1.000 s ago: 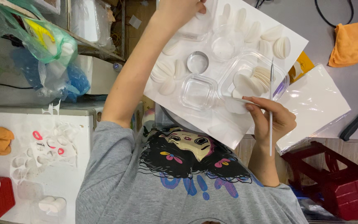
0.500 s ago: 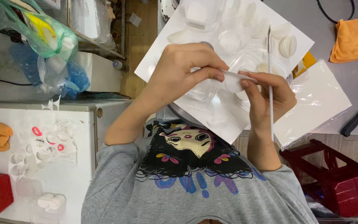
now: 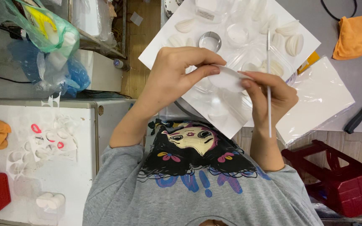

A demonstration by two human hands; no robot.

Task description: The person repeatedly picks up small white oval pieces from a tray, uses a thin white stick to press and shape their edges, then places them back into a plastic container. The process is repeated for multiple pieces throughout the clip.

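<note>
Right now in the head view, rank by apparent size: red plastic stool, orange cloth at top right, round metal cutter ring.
1. Red plastic stool, largest, though it is cut off by the frame edge.
2. Orange cloth.
3. Round metal cutter ring, smallest.

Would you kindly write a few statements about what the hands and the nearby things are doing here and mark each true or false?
1. Both hands pinch a white dough round. True.
2. The right hand also holds a thin white stick. True.
3. The left hand holds the metal ring cutter. False: the cutter lies on the white board.
4. The orange cloth covers the red stool. False: it lies on the grey table.
</note>
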